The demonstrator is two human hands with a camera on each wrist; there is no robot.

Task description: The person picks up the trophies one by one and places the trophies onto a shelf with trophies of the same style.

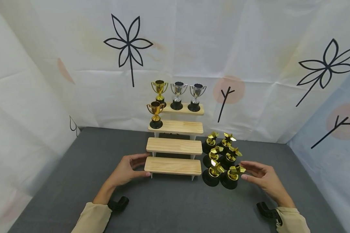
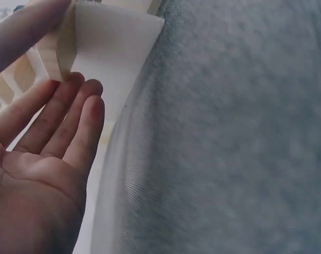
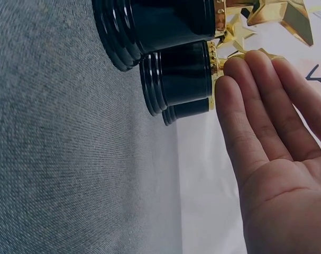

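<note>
A tiered wooden stand (image 1: 173, 165) with several steps is in the middle of the head view. My left hand (image 1: 127, 171) is at the left end of its lowest step, fingers loosely bent; in the left wrist view its fingertips (image 2: 75, 79) meet or almost meet the plank's end (image 2: 57, 53). Several gold star trophies (image 1: 232, 174) on black bases stand right of the stand. Beside the front right one is my right hand (image 1: 263, 179), its fingers extended and holding nothing. In the right wrist view the fingers (image 3: 255, 106) lie close to the star trophies; contact is unclear.
On the top step stand a gold cup trophy (image 1: 159, 89) and two silver cups, one on the middle (image 1: 177, 94) and one on the right (image 1: 196, 97). An orange-gold cup (image 1: 156, 113) is on the step below, at left. Behind the grey table (image 1: 175, 207) hangs a patterned cloth (image 1: 250, 38).
</note>
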